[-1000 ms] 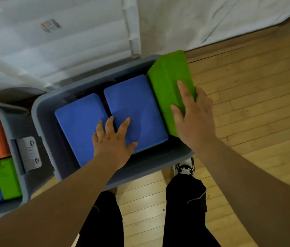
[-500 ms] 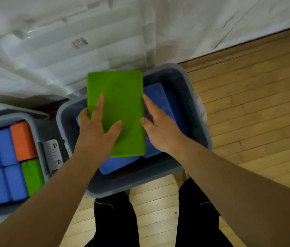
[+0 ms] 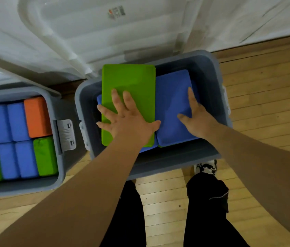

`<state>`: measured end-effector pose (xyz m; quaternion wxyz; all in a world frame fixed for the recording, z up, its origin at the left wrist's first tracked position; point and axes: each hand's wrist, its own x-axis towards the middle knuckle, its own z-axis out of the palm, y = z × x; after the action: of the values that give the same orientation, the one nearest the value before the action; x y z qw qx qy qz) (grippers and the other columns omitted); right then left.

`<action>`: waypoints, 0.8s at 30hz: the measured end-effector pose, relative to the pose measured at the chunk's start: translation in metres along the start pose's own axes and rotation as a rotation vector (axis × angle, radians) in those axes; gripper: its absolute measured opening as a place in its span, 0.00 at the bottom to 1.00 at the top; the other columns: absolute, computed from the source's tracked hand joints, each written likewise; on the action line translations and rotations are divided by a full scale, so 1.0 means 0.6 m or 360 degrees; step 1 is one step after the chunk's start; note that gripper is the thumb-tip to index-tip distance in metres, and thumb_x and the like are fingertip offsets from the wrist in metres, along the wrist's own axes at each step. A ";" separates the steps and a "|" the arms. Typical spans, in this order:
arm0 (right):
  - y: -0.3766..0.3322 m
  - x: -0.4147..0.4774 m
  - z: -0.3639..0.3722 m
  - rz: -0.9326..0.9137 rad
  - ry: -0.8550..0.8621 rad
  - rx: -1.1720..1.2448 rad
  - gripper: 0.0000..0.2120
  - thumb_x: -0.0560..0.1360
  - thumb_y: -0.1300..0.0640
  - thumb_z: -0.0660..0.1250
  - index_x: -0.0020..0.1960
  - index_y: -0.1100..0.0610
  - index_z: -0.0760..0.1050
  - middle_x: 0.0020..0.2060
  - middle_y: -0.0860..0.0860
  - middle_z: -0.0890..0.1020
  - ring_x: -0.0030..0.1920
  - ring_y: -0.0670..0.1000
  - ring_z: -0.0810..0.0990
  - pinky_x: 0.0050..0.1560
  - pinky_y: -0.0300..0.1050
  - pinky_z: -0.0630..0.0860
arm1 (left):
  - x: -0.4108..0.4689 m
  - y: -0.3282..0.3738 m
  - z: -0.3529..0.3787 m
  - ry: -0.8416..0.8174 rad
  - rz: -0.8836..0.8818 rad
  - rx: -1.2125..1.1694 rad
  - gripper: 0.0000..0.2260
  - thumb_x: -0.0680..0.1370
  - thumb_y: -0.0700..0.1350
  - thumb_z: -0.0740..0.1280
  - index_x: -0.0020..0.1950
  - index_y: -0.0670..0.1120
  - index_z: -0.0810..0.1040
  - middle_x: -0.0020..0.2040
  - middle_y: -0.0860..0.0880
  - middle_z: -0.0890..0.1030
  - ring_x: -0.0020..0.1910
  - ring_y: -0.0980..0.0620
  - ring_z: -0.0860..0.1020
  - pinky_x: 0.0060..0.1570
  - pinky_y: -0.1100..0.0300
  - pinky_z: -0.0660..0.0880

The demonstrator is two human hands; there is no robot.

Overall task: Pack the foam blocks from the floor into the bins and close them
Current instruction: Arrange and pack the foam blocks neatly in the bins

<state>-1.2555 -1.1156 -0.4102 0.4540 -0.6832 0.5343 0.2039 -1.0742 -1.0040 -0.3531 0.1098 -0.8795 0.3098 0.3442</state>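
Grey plastic bins are standing side by side on the wooden floor, both open; the left bin is holding foam blocks packed on edge in two rows, an orange block and a small green block nearest its right wall, blue blocks filling in beside them; the centre bin is holding flat-lying blocks, its translucent lid rising behind it.

A green foam block is lying broad face up on the left side of the centre bin, over a lower blue block whose corner is showing beneath; its long axis is running away from the person, its far end overlapping the bin's far rim; a blue foam block is lying just beside it on the right, pointing the same way.

The left hand is pressing flat on the green foam block, its grip spread wide, fingers straight; the right hand is resting on the blue foam block, thumb and forefinger straight and apart, clasping nothing.
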 end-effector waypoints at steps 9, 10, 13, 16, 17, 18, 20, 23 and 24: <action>-0.029 -0.025 0.037 -0.0242 0.0117 -0.0033 0.46 0.79 0.40 0.66 0.78 0.33 0.31 0.71 0.55 0.68 0.53 0.53 0.76 0.50 0.47 0.73 | -0.012 -0.089 -0.016 0.0227 0.0134 -0.0050 0.54 0.63 0.79 0.66 0.76 0.69 0.33 0.80 0.50 0.40 0.78 0.30 0.47 0.71 0.28 0.58; -0.032 -0.024 0.044 -0.0232 0.0118 -0.0007 0.46 0.79 0.40 0.66 0.78 0.33 0.31 0.70 0.55 0.69 0.52 0.53 0.77 0.48 0.47 0.74 | -0.011 -0.096 -0.016 0.0235 0.0126 -0.0036 0.54 0.63 0.79 0.66 0.76 0.70 0.34 0.80 0.50 0.41 0.78 0.30 0.47 0.71 0.28 0.58; -0.038 -0.021 0.065 -0.0165 0.0106 0.0070 0.46 0.78 0.38 0.66 0.77 0.31 0.32 0.65 0.54 0.73 0.44 0.50 0.78 0.39 0.45 0.73 | -0.007 -0.114 -0.017 0.0263 0.0095 -0.0047 0.53 0.63 0.80 0.65 0.76 0.70 0.35 0.80 0.51 0.41 0.78 0.30 0.48 0.71 0.29 0.58; -0.045 -0.018 0.076 -0.0130 0.0150 0.0115 0.44 0.79 0.39 0.65 0.77 0.32 0.33 0.62 0.55 0.76 0.39 0.48 0.76 0.32 0.41 0.68 | -0.005 -0.125 -0.021 0.0279 0.0088 -0.0048 0.53 0.63 0.80 0.65 0.77 0.70 0.35 0.80 0.51 0.41 0.78 0.31 0.48 0.71 0.28 0.58; -0.046 -0.021 0.074 -0.0136 0.0165 0.0111 0.44 0.79 0.39 0.65 0.77 0.32 0.33 0.62 0.55 0.76 0.38 0.48 0.76 0.32 0.40 0.68 | -0.004 -0.124 -0.021 0.0285 0.0090 -0.0050 0.53 0.63 0.80 0.65 0.77 0.70 0.36 0.80 0.51 0.41 0.78 0.30 0.48 0.71 0.28 0.58; -0.047 -0.023 0.075 -0.0154 0.0190 0.0102 0.43 0.80 0.40 0.65 0.78 0.32 0.33 0.63 0.55 0.76 0.40 0.49 0.78 0.33 0.41 0.70 | -0.003 -0.124 -0.022 0.0290 0.0091 -0.0051 0.53 0.63 0.80 0.64 0.77 0.70 0.36 0.80 0.51 0.42 0.78 0.30 0.49 0.70 0.28 0.59; -0.047 -0.028 0.077 -0.0205 0.0293 0.0059 0.42 0.80 0.41 0.65 0.78 0.33 0.35 0.71 0.53 0.71 0.51 0.53 0.80 0.41 0.45 0.75 | -0.001 -0.118 -0.020 0.0291 0.0103 -0.0062 0.53 0.63 0.80 0.64 0.77 0.68 0.36 0.80 0.50 0.42 0.77 0.29 0.49 0.70 0.28 0.59; -0.044 -0.024 0.086 -0.0209 0.0366 0.0018 0.42 0.81 0.43 0.65 0.79 0.34 0.36 0.73 0.53 0.67 0.46 0.49 0.78 0.38 0.43 0.72 | 0.001 -0.106 -0.014 0.0252 0.0120 -0.0087 0.54 0.63 0.80 0.65 0.77 0.68 0.35 0.81 0.49 0.41 0.77 0.28 0.47 0.71 0.27 0.57; -0.042 -0.020 0.087 -0.0184 0.0348 0.0018 0.42 0.80 0.43 0.65 0.79 0.34 0.36 0.72 0.54 0.69 0.41 0.47 0.76 0.36 0.43 0.70 | 0.003 -0.102 -0.012 0.0230 0.0110 -0.0088 0.54 0.63 0.79 0.66 0.77 0.68 0.34 0.81 0.49 0.40 0.77 0.28 0.46 0.71 0.27 0.56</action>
<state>-1.2258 -1.0647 -0.4173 0.4077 -0.7286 0.5414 0.0985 -1.0313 -0.9599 -0.3499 0.0508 -0.8935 0.3375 0.2920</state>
